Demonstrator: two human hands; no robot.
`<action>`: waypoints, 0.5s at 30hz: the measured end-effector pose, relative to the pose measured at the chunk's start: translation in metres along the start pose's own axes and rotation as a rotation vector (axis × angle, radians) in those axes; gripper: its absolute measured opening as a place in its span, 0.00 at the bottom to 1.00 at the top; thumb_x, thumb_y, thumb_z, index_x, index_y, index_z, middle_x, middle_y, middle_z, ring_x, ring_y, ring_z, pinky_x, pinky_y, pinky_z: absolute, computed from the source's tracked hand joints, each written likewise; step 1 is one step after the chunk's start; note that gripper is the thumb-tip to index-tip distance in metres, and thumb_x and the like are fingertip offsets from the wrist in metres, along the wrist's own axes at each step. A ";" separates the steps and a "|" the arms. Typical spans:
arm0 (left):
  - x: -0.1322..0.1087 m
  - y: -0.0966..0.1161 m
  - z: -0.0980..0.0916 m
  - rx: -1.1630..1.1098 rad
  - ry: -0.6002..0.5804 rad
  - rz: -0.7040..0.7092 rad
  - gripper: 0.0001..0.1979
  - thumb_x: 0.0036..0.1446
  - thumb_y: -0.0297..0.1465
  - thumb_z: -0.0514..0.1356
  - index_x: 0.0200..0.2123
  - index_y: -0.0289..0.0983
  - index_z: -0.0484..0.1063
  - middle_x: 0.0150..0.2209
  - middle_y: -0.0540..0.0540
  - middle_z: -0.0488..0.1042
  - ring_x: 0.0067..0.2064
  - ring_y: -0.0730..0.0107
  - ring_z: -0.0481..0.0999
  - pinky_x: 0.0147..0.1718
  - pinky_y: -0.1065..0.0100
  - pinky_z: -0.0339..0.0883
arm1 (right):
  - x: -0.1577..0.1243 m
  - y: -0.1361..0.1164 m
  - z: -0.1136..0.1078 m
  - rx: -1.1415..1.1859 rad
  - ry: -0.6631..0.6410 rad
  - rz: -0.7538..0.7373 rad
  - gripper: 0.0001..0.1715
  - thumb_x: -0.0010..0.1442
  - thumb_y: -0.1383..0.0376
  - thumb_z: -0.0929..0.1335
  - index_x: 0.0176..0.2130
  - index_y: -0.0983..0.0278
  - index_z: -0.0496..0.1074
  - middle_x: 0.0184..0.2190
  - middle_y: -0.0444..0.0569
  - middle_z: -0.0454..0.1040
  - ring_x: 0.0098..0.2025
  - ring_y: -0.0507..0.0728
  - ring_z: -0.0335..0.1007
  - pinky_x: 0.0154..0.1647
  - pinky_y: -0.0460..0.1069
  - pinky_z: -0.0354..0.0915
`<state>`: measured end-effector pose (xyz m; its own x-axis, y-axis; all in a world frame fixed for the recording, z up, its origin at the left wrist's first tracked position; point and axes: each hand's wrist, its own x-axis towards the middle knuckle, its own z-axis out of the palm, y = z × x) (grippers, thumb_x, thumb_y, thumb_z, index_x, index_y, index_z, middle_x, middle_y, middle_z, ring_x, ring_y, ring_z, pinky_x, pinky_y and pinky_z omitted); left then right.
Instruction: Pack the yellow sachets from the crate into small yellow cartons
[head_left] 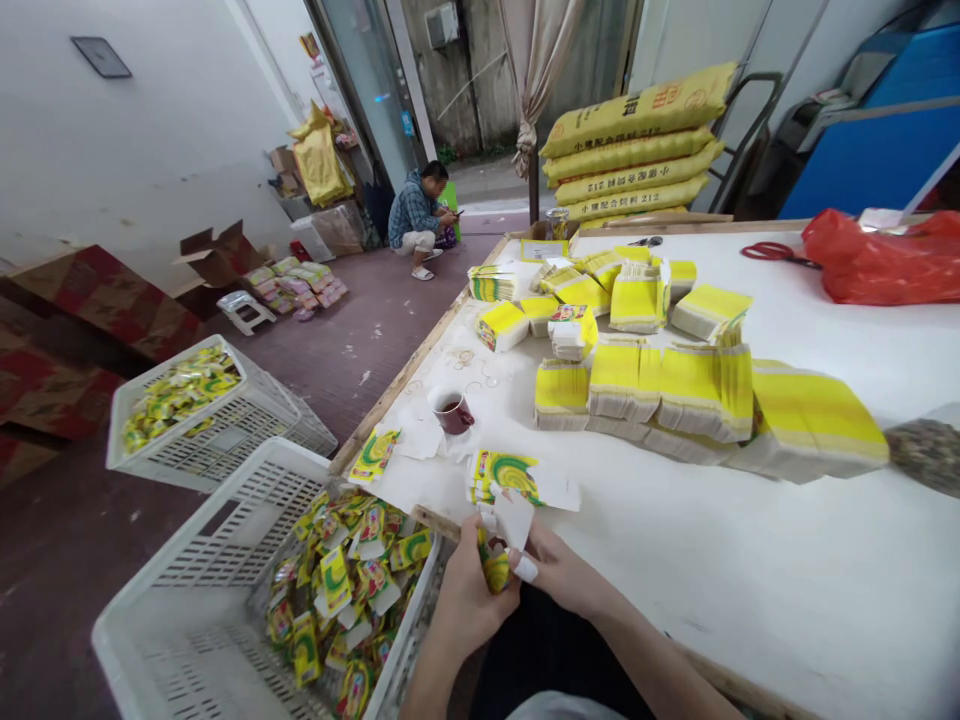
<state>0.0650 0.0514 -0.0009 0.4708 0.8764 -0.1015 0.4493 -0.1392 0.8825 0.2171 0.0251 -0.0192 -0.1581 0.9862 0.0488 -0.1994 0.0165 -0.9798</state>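
My left hand is closed around a small yellow and green carton at the table's near edge. The carton's white inner flaps stand up. My right hand, with white wrapping on one finger, is closed on the carton's other side. Just beyond my hands lies a stack of flat printed cartons. A single carton rests at the table's left edge. Below my left hand, a white plastic crate holds many yellow and green cartons.
A cup of dark liquid stands on the white table. Stacks of yellow flat cartons fill its middle. A red plastic bag lies far right. Another filled crate is on the floor. A person squats by the doorway.
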 end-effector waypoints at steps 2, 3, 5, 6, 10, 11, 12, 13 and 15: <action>0.002 -0.009 0.003 0.004 0.035 0.014 0.33 0.46 0.27 0.63 0.56 0.38 0.58 0.45 0.40 0.77 0.47 0.53 0.79 0.47 0.55 0.73 | -0.003 -0.010 0.003 -0.233 -0.021 -0.045 0.33 0.62 0.64 0.66 0.66 0.60 0.63 0.65 0.57 0.66 0.68 0.65 0.59 0.69 0.65 0.55; 0.003 -0.015 0.005 0.011 0.080 0.031 0.34 0.46 0.27 0.63 0.57 0.38 0.59 0.49 0.37 0.76 0.51 0.50 0.78 0.51 0.53 0.71 | -0.003 -0.013 0.005 -0.329 -0.030 -0.067 0.34 0.62 0.68 0.64 0.66 0.59 0.63 0.66 0.56 0.64 0.69 0.63 0.57 0.69 0.64 0.54; 0.004 -0.024 0.011 0.046 0.217 0.055 0.35 0.46 0.30 0.65 0.58 0.37 0.60 0.57 0.31 0.71 0.59 0.44 0.73 0.57 0.51 0.67 | -0.002 -0.013 0.007 -0.446 -0.052 -0.122 0.36 0.60 0.74 0.60 0.65 0.57 0.65 0.67 0.54 0.63 0.69 0.61 0.58 0.69 0.62 0.56; 0.003 -0.027 0.013 0.073 0.290 0.060 0.36 0.45 0.30 0.65 0.59 0.36 0.61 0.58 0.29 0.69 0.60 0.43 0.71 0.58 0.49 0.65 | 0.000 -0.011 0.006 -0.473 -0.034 -0.148 0.37 0.59 0.76 0.60 0.64 0.56 0.67 0.67 0.53 0.64 0.69 0.60 0.59 0.69 0.62 0.57; -0.001 -0.027 0.007 0.167 0.352 0.052 0.29 0.45 0.30 0.66 0.53 0.37 0.66 0.49 0.35 0.75 0.52 0.45 0.76 0.51 0.46 0.69 | 0.002 0.003 -0.005 -0.572 0.125 -0.167 0.35 0.60 0.75 0.60 0.63 0.59 0.68 0.66 0.57 0.65 0.69 0.63 0.59 0.67 0.63 0.58; -0.002 -0.025 0.002 0.167 0.310 0.045 0.26 0.46 0.30 0.65 0.51 0.37 0.68 0.46 0.37 0.77 0.48 0.48 0.77 0.49 0.49 0.71 | 0.001 0.004 -0.008 -0.609 0.108 -0.161 0.35 0.60 0.75 0.61 0.64 0.60 0.66 0.67 0.59 0.63 0.70 0.63 0.58 0.68 0.63 0.58; -0.003 -0.022 -0.002 0.158 0.267 0.036 0.25 0.45 0.31 0.66 0.49 0.38 0.69 0.44 0.39 0.78 0.46 0.50 0.78 0.47 0.51 0.72 | 0.001 0.004 -0.010 -0.649 0.060 -0.152 0.35 0.60 0.74 0.63 0.65 0.61 0.65 0.68 0.60 0.61 0.70 0.64 0.56 0.67 0.62 0.59; -0.003 -0.019 -0.007 0.152 0.230 0.024 0.25 0.45 0.31 0.67 0.49 0.38 0.70 0.43 0.40 0.79 0.44 0.52 0.79 0.45 0.53 0.73 | 0.000 0.003 -0.011 -0.689 0.004 -0.139 0.36 0.60 0.75 0.64 0.65 0.61 0.64 0.69 0.60 0.59 0.70 0.64 0.56 0.67 0.61 0.60; -0.004 -0.014 -0.015 0.163 0.189 -0.002 0.26 0.44 0.33 0.69 0.49 0.37 0.71 0.43 0.41 0.80 0.43 0.53 0.79 0.43 0.56 0.73 | 0.000 -0.005 -0.015 -0.757 -0.082 -0.114 0.33 0.60 0.75 0.65 0.62 0.61 0.67 0.68 0.61 0.60 0.69 0.64 0.58 0.65 0.59 0.62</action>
<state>0.0460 0.0569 -0.0057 0.3260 0.9454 -0.0021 0.5738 -0.1961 0.7952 0.2323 0.0274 -0.0170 -0.2535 0.9568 0.1427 0.4926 0.2546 -0.8322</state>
